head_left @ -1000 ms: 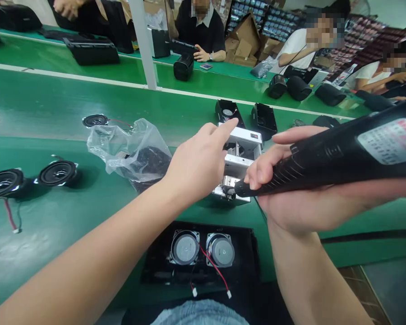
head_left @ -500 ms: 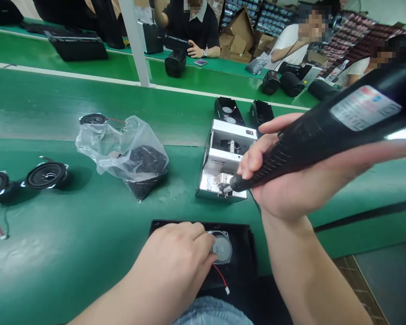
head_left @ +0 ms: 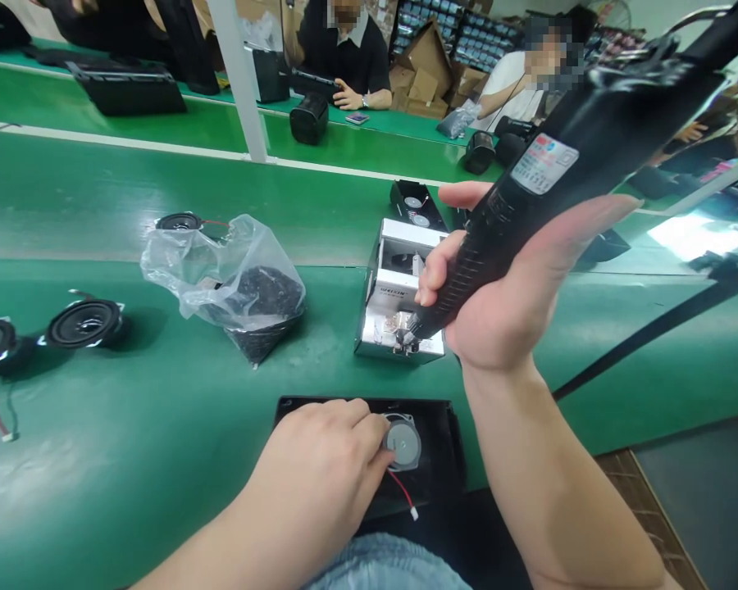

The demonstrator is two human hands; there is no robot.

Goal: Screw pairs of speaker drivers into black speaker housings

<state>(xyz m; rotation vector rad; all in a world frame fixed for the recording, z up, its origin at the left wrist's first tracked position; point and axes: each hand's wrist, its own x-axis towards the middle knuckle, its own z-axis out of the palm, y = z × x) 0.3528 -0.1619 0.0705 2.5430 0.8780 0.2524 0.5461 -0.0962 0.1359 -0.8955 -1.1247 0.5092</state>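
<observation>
Our right hand (head_left: 498,303) is closed tight around a long black electric screwdriver (head_left: 566,156), its tip right at a shiny silver metal screw feeder (head_left: 399,328) on the green bench (head_left: 98,459). Our left hand (head_left: 320,459) lies on a flat black plastic case (head_left: 443,442), against a round silver-backed speaker (head_left: 403,442), but we can't tell if it grips or if any screws are in. Two more round black speakers (head_left: 86,324) sit loose on the bench, not in a case yet.

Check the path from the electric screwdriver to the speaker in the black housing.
Nothing visible blocks it. The electric screwdriver, in the right hand, has its tip at the silver screw feeder; only green bench lies between there and the speaker in the black housing. The left hand lies at its edge.
</observation>
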